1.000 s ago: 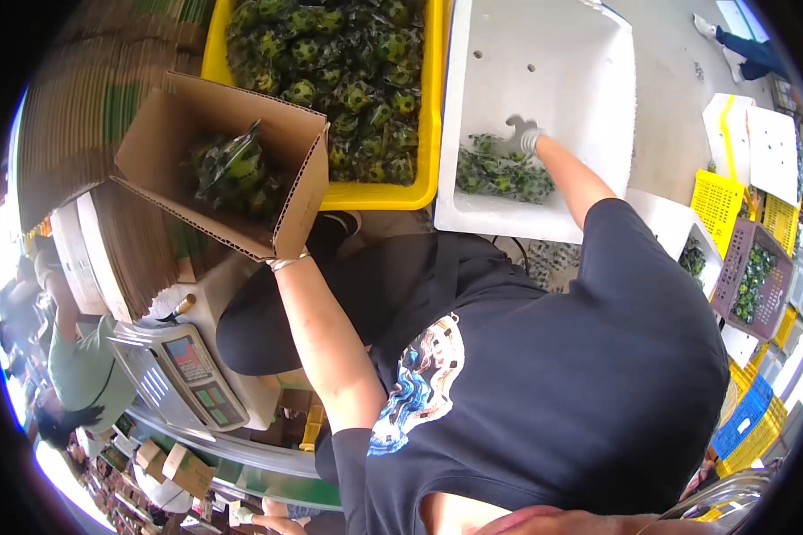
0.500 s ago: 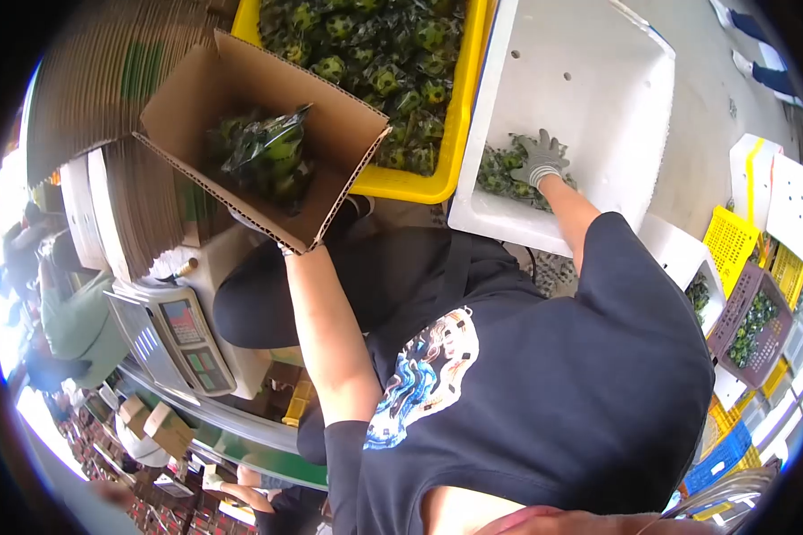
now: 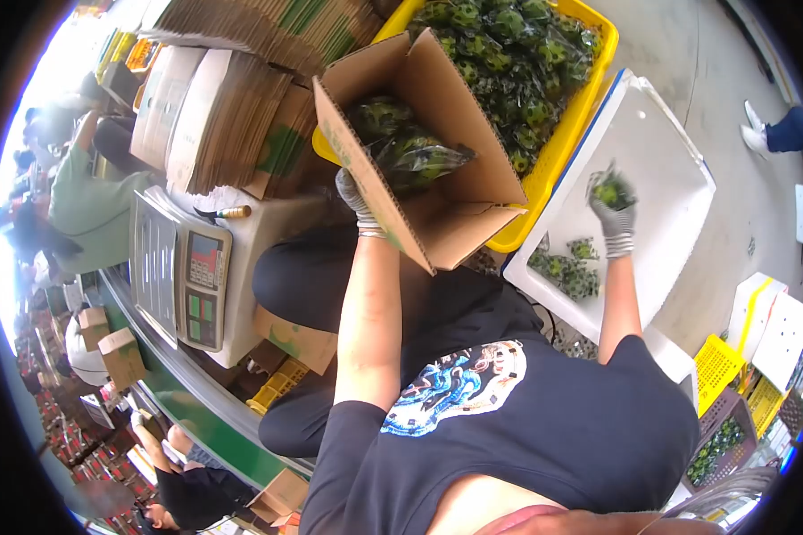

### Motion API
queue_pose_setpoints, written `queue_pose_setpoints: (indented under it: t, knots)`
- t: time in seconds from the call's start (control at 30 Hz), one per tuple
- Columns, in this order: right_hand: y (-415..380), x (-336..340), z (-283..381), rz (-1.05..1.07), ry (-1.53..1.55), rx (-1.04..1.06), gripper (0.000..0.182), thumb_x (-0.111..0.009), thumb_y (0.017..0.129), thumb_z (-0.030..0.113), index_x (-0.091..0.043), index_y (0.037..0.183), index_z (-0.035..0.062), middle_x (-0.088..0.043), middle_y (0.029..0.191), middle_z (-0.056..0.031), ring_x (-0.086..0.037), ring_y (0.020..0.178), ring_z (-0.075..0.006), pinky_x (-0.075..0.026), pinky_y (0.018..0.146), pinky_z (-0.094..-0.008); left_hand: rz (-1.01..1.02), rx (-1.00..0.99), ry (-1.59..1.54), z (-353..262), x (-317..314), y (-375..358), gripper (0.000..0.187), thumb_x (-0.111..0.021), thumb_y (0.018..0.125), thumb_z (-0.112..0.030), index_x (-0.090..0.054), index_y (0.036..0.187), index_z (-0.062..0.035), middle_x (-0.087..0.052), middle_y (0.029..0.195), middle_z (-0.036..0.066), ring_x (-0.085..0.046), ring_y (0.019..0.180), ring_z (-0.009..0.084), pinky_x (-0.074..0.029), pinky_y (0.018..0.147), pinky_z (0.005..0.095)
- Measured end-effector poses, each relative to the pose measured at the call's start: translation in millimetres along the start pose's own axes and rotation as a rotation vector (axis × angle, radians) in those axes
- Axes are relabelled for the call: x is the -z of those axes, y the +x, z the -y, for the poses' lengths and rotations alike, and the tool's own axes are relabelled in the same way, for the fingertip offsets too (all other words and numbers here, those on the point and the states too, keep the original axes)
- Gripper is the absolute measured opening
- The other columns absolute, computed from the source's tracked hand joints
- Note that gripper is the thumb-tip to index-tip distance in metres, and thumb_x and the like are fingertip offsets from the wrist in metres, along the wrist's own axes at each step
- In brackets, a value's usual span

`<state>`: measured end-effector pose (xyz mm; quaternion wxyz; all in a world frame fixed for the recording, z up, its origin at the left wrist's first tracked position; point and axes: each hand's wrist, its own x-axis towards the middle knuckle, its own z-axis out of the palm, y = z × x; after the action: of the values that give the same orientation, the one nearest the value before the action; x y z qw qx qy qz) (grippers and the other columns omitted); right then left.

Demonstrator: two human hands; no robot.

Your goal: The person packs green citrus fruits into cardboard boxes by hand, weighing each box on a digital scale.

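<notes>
My left hand (image 3: 357, 201), in a grey glove, grips the near left wall of an open cardboard box (image 3: 482, 234), which is tilted. Inside it lie dark green produce pieces in clear film (image 3: 410, 152). My right hand (image 3: 614, 218), also gloved, is closed around a small clump of green produce (image 3: 612, 189), blurred by motion; its exact kind cannot be made out. That hand is above a white foam box (image 3: 665, 201). More green produce (image 3: 567, 267) lies in the foam box's near left corner.
A yellow crate (image 3: 605, 45) full of film-wrapped green produce stands behind the cardboard box. Flattened cartons (image 3: 241, 116) are stacked at left, near a digital scale (image 3: 201, 285) and a wooden-handled tool (image 3: 232, 212). Other people are at left and far right.
My right hand has risen from the produce in the foam box and now holds a clump of it. My left hand still holds the cardboard box. The whole view has swung round.
</notes>
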<state>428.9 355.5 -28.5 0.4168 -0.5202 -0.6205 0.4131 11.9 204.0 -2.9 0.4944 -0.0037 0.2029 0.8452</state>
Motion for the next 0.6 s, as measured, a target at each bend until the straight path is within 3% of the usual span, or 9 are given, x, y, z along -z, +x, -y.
queue_pose_setpoints:
  t: [0.07, 0.17, 0.23, 0.27, 0.33, 0.4, 0.5, 0.57, 0.6]
  knots:
    - [18.2, -15.6, 170.0, 0.017, -0.158, 0.506, 0.060, -0.071, 0.065, -0.011, -0.049, 0.118, 0.0063, -0.058, 0.105, -0.0114, -0.056, 0.103, -0.0219, -0.053, 0.085, -0.0364, 0.025, 0.021, -0.033, 5.1, -3.9, 3.2, 0.062, -0.068, 0.076, -0.037, -0.051, 0.124, -0.0022, -0.062, 0.111, 0.017, -0.062, 0.097, 0.0325, -0.054, 0.084, 0.0476]
    - [18.0, -26.0, 206.7, 0.351, 0.332, 0.160, 0.050, -0.064, 0.080, 0.024, -0.050, 0.125, 0.0084, -0.054, 0.123, -0.0157, -0.055, 0.110, -0.0320, -0.047, 0.092, -0.0479, 0.091, -0.002, -0.042, 12.4, -20.4, 3.5, 0.057, -0.070, 0.074, -0.032, -0.054, 0.119, -0.0008, -0.065, 0.105, 0.015, -0.067, 0.083, 0.0274, -0.058, 0.075, 0.0399]
    - [24.4, -56.4, 244.0, 0.609, -0.046, 0.484, 0.048, -0.064, 0.080, 0.029, -0.055, 0.122, 0.0083, -0.055, 0.124, -0.0158, -0.051, 0.116, -0.0354, -0.041, 0.097, -0.0493, 0.144, -0.035, -0.119, 4.1, -35.0, -2.8, 0.057, -0.070, 0.074, -0.031, -0.054, 0.119, -0.0005, -0.065, 0.105, 0.015, -0.067, 0.084, 0.0274, -0.058, 0.075, 0.0402]
    - [26.2, -82.6, 323.5, 0.729, -0.320, 0.855, 0.045, -0.065, 0.079, 0.030, -0.059, 0.117, 0.0075, -0.056, 0.124, -0.0158, -0.051, 0.117, -0.0355, -0.039, 0.099, -0.0485, 0.171, -0.055, -0.156, -1.0, -46.0, -9.5, 0.057, -0.070, 0.073, -0.031, -0.054, 0.119, -0.0004, -0.065, 0.105, 0.015, -0.067, 0.084, 0.0274, -0.058, 0.075, 0.0404]
    - [26.1, -102.3, 367.9, 0.823, -0.492, 1.166, 0.040, -0.068, 0.075, 0.025, -0.063, 0.110, 0.0063, -0.057, 0.121, -0.0154, -0.051, 0.116, -0.0343, -0.038, 0.099, -0.0450, 0.097, -0.125, -0.044, -13.3, -26.6, -5.0, 0.068, -0.069, 0.068, -0.045, -0.055, 0.119, -0.0029, -0.062, 0.110, 0.015, -0.061, 0.095, 0.0301, -0.052, 0.083, 0.0445]
    - [32.7, -96.8, 351.9, 0.824, -0.286, 1.041, 0.039, -0.072, 0.070, 0.017, -0.065, 0.106, 0.0055, -0.059, 0.118, -0.0144, -0.053, 0.113, -0.0317, -0.040, 0.098, -0.0394, -0.001, -0.180, -0.035, -19.7, -15.1, -0.9, 0.069, -0.067, 0.067, -0.050, -0.055, 0.119, -0.0061, -0.061, 0.110, 0.014, -0.060, 0.097, 0.0308, -0.051, 0.087, 0.0445]
    - [51.0, -72.4, 248.5, 0.518, -0.097, 0.287, 0.025, -0.066, 0.080, 0.015, -0.065, 0.100, 0.0006, -0.063, 0.107, -0.0120, -0.060, 0.098, -0.0202, -0.046, 0.087, -0.0312, 0.023, -0.219, -0.204, -30.6, -34.2, -10.8, 0.064, -0.067, 0.070, -0.044, -0.054, 0.121, -0.0076, -0.063, 0.106, 0.012, -0.064, 0.091, 0.0280, -0.054, 0.083, 0.0406]
    - [64.8, -49.3, 147.4, 0.338, -0.516, -0.027, 0.026, -0.059, 0.086, 0.025, -0.064, 0.093, 0.0003, -0.067, 0.081, -0.0125, -0.063, 0.073, -0.0175, -0.049, 0.069, -0.0331, -0.018, -0.291, -0.167, -36.9, -28.3, -15.2, 0.064, -0.067, 0.071, -0.044, -0.053, 0.122, -0.0076, -0.063, 0.107, 0.012, -0.063, 0.092, 0.0281, -0.054, 0.083, 0.0408]
    - [61.8, -29.2, 62.2, 0.260, -0.654, 0.066, 0.031, -0.056, 0.088, 0.030, -0.064, 0.089, -0.0004, -0.067, 0.080, -0.0153, -0.064, 0.074, -0.0246, -0.049, 0.069, -0.0378, -0.037, -0.323, -0.126, -38.9, -25.3, -21.6, 0.064, -0.067, 0.071, -0.044, -0.053, 0.122, -0.0076, -0.062, 0.107, 0.012, -0.063, 0.093, 0.0281, -0.053, 0.084, 0.0409]
